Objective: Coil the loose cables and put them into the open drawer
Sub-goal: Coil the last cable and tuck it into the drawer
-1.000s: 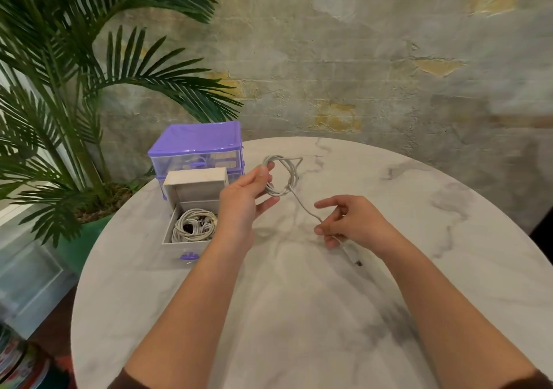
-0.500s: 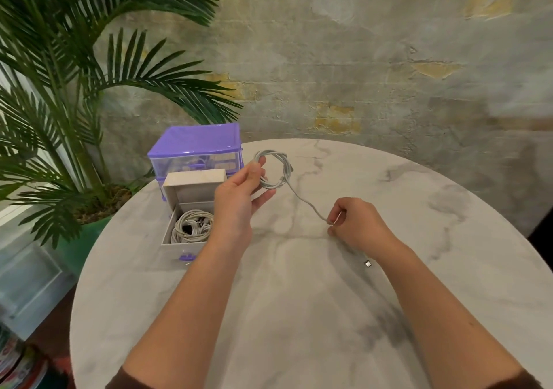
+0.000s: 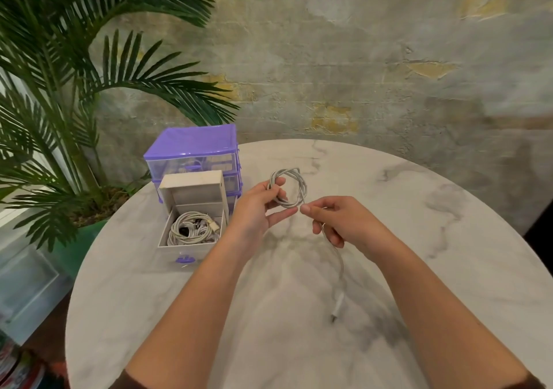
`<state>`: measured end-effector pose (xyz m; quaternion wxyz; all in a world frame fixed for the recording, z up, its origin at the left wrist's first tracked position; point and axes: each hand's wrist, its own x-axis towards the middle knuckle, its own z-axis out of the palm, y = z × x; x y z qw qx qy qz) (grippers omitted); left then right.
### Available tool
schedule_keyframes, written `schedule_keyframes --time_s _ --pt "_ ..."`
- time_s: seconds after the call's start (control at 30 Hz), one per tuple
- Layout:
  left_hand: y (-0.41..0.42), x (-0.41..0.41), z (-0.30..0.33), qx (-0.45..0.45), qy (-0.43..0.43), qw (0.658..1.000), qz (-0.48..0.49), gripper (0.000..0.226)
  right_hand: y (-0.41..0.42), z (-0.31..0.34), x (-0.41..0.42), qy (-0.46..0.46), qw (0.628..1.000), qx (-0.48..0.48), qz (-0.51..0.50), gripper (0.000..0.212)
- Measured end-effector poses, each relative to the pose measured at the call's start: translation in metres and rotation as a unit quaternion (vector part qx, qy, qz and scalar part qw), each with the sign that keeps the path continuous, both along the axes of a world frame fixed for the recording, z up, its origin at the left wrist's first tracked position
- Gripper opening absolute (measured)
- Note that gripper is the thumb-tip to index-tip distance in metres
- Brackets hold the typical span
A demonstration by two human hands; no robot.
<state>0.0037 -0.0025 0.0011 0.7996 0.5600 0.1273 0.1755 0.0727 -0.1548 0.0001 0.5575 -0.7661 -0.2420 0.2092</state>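
Left hand (image 3: 257, 209) pinches the coiled part of the grey cable (image 3: 288, 189) between thumb and fingers, holding it above the desk (image 3: 449, 239). Right hand (image 3: 338, 224), fingers curled round the cable's loose run, has moved from the desk surface half a second ago up to the coil's lower edge. The free end with its plug (image 3: 338, 307) now trails nearer the person. Coiled cables (image 3: 191, 230) lie in the open drawer (image 3: 185, 249) of the purple organiser (image 3: 191, 146). No legible writing is visible.
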Motion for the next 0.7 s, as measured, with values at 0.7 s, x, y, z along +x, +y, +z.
schedule_keyframes --time_s 0.7 --pt "0.006 0.001 -0.006 0.078 0.075 0.994 -0.027 0.032 0.008 -0.015 0.012 0.034 0.997 0.015 -0.069 0.015"
